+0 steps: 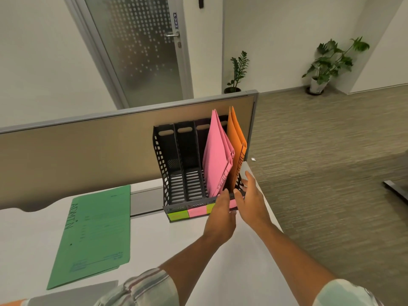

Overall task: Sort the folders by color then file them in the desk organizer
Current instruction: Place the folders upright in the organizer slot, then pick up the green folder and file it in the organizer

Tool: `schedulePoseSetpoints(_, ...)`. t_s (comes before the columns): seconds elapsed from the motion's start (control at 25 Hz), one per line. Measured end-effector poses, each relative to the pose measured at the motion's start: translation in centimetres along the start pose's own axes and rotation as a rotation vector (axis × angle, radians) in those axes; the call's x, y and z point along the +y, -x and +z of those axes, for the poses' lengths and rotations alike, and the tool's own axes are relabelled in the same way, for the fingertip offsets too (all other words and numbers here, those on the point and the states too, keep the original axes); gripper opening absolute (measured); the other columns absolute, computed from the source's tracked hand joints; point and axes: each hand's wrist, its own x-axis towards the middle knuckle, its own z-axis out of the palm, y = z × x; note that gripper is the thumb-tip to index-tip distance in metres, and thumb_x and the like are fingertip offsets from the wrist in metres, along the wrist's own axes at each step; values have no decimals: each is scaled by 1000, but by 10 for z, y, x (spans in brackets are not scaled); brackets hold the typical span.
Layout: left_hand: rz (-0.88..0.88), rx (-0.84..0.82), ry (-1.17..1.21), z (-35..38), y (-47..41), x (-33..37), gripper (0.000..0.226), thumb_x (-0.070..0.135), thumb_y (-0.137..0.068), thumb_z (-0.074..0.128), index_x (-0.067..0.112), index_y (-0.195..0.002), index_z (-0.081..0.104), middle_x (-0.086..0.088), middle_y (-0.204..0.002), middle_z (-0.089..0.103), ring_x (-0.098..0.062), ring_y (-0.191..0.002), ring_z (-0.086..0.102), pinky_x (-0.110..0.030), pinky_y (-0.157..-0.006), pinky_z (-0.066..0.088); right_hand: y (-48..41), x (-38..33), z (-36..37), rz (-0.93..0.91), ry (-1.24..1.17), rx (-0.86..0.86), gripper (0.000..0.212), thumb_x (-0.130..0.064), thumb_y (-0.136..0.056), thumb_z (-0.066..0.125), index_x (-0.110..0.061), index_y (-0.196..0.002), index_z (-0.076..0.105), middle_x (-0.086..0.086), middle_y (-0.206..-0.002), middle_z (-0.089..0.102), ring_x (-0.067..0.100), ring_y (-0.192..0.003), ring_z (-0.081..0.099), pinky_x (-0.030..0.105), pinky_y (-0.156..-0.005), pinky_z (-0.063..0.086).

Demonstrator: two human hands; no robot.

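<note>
A black slotted desk organizer [172, 164] stands at the back right of the white desk [198, 250]. Pink folders [217, 155] stand upright in its third slot and orange folders [237, 138] in the rightmost slot. The two left slots hold nothing. Green and pink sticky labels [189, 212] line its front lip. Green folders [95, 235] marked ADMIN lie flat on the desk at left. My left hand [219, 214] and my right hand [251, 199] sit at the organizer's front right corner, fingers straight, holding nothing; whether they touch it is unclear.
A beige partition [88, 142] runs behind the desk. The desk's right edge drops to carpet [331, 173]. A grey sheet [72, 293] lies at the near edge. Two potted plants [326, 65] and a frosted door [141, 47] stand beyond.
</note>
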Motion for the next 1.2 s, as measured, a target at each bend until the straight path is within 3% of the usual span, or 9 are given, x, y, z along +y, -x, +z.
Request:
schedulePoseSetpoints(0.16,-13,-12,-270,-13,28,-42,77,40,-111,47,16,-169,4,-2,-179,4,-23,-165,-1,-40,-133,10,35,13,17,18,197,-32,66,-33,-105,54,-20,-162,23,5,-167,33,27,-150,38,46,-116,39)
schedulePoseSetpoints(0.32,-33,-34,-543,-34,67,-91,86,58,-109,35,12,-168,-7,-8,-177,-12,-29,-163,-15,-43,-131,-6,73,19,49,-35,514,-105,74,-51,-104,47,-20,-164,15,6,-172,20,25,-156,25,42,-123,28)
schedulePoseSetpoints(0.52,-89,-74,-653,-70,113,-157,88,65,-107,25,10,-168,-7,-13,-176,-17,-34,-162,-20,-51,-133,-4,117,5,105,-134,765,-219,83,-66,-101,31,-22,-166,5,6,-174,7,28,-159,16,50,-126,15)
schedulePoseSetpoints(0.72,-106,-68,-693,-119,151,-220,87,61,-108,26,9,-167,-10,-15,-174,-20,-35,-160,-22,-52,-133,-3,147,-35,167,-203,830,-323,82,-67,-101,20,-21,-166,2,8,-174,3,30,-160,8,52,-126,8)
schedulePoseSetpoints(0.88,-167,-79,-735,-161,175,-281,86,58,-109,30,5,-167,-7,-19,-175,-16,-37,-162,-18,-52,-133,-5,170,-76,225,-295,805,-338,96,-67,-90,-19,-16,-166,13,11,-172,13,33,-158,18,54,-125,19)
schedulePoseSetpoints(0.92,-194,-84,-735,-173,180,-298,86,57,-109,31,5,-167,-7,-19,-175,-15,-37,-162,-17,-52,-133,-7,175,-87,243,-303,793,-350,93,-66,-94,-14,-16,-166,15,12,-172,14,33,-158,19,53,-125,20)
schedulePoseSetpoints(1.04,-252,-98,-721,-203,189,-341,86,57,-109,32,5,-167,-7,-20,-175,-14,-37,-162,-17,-51,-132,-10,189,-111,292,-300,785,-431,78,-60,-104,26,-16,-166,10,12,-173,8,32,-159,15,52,-126,17)
schedulePoseSetpoints(1.2,-299,-70,-655,-237,197,-394,86,55,-109,35,5,-167,-4,-20,-176,-9,-37,-163,-14,-52,-132,-8,197,-137,355,-325,764,-540,79,-56,-103,41,-14,-165,17,14,-171,17,32,-158,20,51,-126,19)
